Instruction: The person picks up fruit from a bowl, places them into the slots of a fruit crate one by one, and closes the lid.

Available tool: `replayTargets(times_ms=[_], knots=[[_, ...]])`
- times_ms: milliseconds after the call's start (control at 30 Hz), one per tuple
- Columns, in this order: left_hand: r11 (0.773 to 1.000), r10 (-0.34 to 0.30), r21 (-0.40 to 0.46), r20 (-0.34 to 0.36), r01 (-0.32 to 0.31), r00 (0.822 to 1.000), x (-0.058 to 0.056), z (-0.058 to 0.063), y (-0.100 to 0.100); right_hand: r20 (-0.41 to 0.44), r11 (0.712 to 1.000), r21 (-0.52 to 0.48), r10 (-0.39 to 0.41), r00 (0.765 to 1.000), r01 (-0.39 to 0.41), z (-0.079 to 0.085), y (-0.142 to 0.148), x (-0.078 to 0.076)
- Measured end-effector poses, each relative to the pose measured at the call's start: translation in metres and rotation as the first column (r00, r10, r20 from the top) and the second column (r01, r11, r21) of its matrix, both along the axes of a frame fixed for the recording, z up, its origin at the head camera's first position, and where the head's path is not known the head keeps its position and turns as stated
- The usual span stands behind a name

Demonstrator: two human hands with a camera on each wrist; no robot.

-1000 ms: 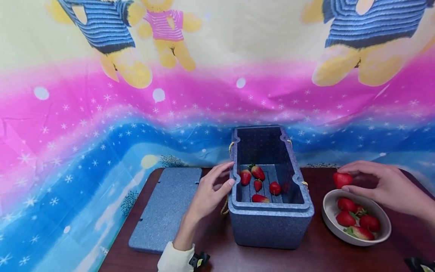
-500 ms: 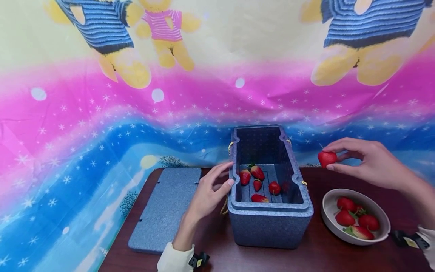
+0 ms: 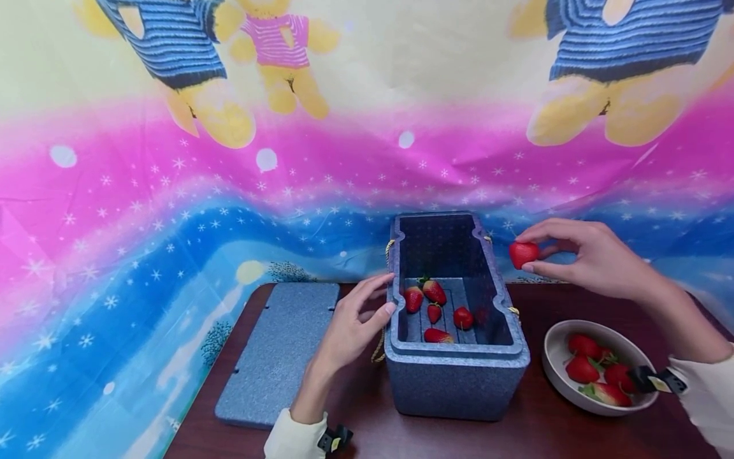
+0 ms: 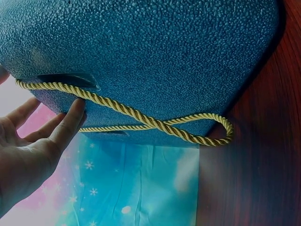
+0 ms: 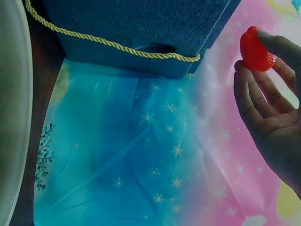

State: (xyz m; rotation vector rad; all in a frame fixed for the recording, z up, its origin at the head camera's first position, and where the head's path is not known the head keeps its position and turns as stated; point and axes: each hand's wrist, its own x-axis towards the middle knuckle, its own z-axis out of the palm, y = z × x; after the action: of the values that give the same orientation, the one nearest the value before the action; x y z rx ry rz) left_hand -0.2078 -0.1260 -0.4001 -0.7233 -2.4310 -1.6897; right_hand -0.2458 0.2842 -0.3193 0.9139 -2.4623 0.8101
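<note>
My right hand point(image 3: 596, 261) pinches a red strawberry point(image 3: 524, 255) between thumb and fingertips, in the air just right of the foam box. In the right wrist view the strawberry point(image 5: 257, 49) shows at the fingertips, beyond the box's rope handle. The speckled grey-blue foam box point(image 3: 455, 389) stands lidless, with several strawberries point(image 3: 434, 292) on its floor. My left hand point(image 3: 355, 322) rests against the box's left wall, thumb at the rim. In the left wrist view its fingers reach the wall beside a gold rope handle point(image 4: 134, 113).
A pale round bowl point(image 3: 555, 357) with several strawberries stands right of the box, partly covered by the right wrist strap point(image 3: 659, 381). The flat foam lid point(image 3: 281, 357) lies left on the dark wooden table point(image 3: 355, 408). A printed cloth point(image 3: 344, 159) hangs behind.
My right hand has lifted the strawberry from over the bowl and carried it up and left towards the box. The left hand has stayed at the box wall.
</note>
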Motion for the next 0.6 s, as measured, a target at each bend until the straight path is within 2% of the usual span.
replayTargets(times_ms=[233, 433, 600], knots=[[1.0, 0.003, 0.015, -0.009, -0.003, 1.0, 0.0, 0.0, 0.001, 0.025, 0.999, -0.007, 0.036, 0.999, -0.036, 0.002, -0.012, -0.007], [1.0, 0.012, 0.02, -0.028, -0.012, 1.0, 0.001, 0.0, 0.002, 0.0, 0.996, 0.05, 0.075, 0.997, -0.075, 0.009, -0.026, -0.012], [1.0, 0.015, 0.017, -0.038, -0.014, 0.999, 0.002, 0.0, 0.003, 0.04, 0.992, 0.089, 0.091, 0.995, -0.095, 0.012, -0.039, -0.018]])
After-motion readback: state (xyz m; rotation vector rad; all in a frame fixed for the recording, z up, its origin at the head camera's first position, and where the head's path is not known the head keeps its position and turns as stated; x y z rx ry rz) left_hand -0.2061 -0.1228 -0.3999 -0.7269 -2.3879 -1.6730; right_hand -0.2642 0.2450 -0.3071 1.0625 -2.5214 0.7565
